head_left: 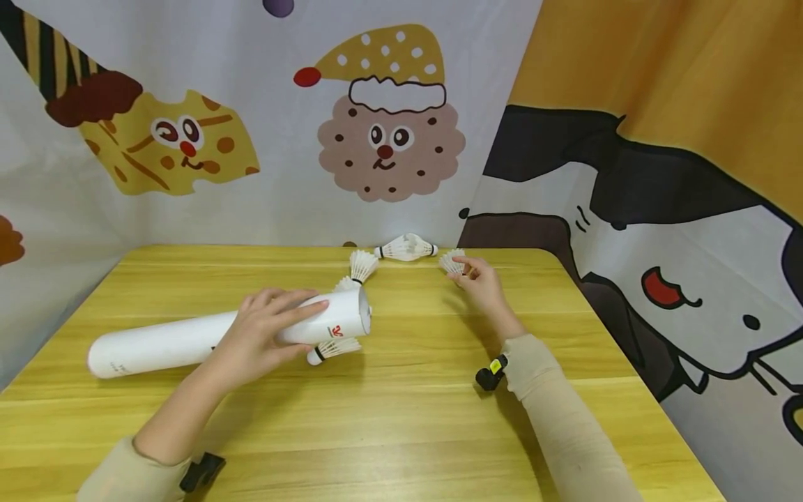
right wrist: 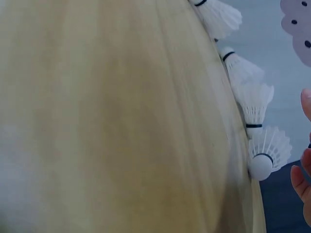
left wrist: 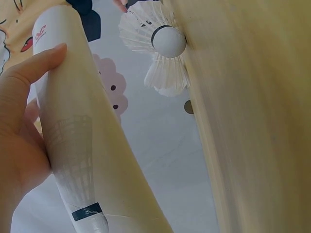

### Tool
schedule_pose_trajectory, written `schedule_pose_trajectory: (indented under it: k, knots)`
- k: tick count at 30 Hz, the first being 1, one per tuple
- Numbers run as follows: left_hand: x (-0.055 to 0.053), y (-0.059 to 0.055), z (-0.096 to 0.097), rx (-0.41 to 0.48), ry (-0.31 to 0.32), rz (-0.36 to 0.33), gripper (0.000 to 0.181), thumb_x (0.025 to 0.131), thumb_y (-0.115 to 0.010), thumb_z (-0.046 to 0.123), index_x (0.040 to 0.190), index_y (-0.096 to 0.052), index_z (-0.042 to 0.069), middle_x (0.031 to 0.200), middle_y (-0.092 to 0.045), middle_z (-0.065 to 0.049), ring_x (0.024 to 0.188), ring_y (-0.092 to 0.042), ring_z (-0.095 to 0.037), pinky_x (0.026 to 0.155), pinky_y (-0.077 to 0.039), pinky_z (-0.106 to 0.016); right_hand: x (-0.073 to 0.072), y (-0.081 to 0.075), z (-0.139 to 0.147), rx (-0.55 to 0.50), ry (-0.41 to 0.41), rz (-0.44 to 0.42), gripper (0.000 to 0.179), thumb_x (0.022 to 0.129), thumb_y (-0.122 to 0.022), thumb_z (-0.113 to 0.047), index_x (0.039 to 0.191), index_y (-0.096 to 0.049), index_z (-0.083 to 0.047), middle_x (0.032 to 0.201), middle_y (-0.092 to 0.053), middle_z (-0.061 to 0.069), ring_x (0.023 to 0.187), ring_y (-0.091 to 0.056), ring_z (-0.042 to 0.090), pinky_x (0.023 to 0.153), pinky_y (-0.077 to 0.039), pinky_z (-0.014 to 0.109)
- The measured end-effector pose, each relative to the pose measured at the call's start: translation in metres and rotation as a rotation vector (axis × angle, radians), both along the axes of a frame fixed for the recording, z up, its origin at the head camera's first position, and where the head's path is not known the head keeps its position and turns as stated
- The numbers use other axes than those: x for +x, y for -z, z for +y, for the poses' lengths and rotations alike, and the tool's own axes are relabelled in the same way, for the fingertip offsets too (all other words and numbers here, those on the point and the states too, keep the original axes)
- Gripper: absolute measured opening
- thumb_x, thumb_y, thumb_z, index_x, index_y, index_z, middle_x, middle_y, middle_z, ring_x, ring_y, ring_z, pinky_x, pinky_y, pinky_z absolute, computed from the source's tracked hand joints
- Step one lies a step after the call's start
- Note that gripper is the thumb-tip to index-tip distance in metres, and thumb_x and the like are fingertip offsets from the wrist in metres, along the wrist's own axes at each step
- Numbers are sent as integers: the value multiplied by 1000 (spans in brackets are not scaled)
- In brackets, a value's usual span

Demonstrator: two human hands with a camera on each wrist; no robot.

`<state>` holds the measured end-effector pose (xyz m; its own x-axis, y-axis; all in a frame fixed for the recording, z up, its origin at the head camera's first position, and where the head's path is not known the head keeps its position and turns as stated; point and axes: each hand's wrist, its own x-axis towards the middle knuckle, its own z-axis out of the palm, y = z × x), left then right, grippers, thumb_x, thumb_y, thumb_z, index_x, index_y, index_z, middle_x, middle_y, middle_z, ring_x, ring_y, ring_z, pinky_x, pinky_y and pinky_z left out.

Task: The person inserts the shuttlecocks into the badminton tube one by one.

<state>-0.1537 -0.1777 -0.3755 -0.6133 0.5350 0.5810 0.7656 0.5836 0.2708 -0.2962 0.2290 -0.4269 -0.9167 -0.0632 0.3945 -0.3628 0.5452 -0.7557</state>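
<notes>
My left hand (head_left: 260, 335) grips a long white tube (head_left: 157, 345) near its right end, holding it aslant. A shuttlecock figure shows on the tube's side in the left wrist view; I cannot tell whether it is printed. At the back right my right hand (head_left: 479, 282) reaches beside a shuttlecock (head_left: 450, 261), thumb and fingers apart. That shuttlecock (right wrist: 270, 149) appears separate from the fingertips (right wrist: 299, 179) in the right wrist view, where the hand is mostly cut off. Another shuttlecock (head_left: 362, 265) stands behind the tube's right end. One more shuttlecock (head_left: 335, 348) shows below it.
Along the table's far edge lie two shuttlecocks (head_left: 406, 248) with their skirts together. Part of another feather skirt (head_left: 345, 283) shows just behind the tube. A cartoon-printed curtain (head_left: 263, 216) hangs close behind the wooden table (head_left: 408, 432).
</notes>
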Motion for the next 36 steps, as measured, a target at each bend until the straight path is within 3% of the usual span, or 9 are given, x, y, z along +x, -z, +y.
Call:
schedule_pose_trajectory:
  k: [13,22,36]
  knots:
    - [1,0,1,-2,4,-17,78,67,-86,21,138,-54,29,135,-54,-6,110,-45,-28,86,-28,-47,-23,-2,10,162,12,-37,44,86,-73,-9,126,-59,3,88,-48,14,75,-41,24,66,-35,33]
    - [0,0,1,-8,0,-24,79,67,-86,19,138,-53,29,136,-53,-5,111,-45,-28,86,-28,-48,-40,3,15,221,20,-95,48,90,-69,-16,133,-54,-2,95,-48,16,72,-41,23,63,-35,34]
    - [0,1,1,-11,6,-22,80,67,-86,19,139,-53,28,137,-53,-5,111,-45,-28,87,-28,-48,-47,0,16,323,30,-234,55,96,-60,-25,145,-41,-8,100,-44,13,75,-40,25,64,-34,35]
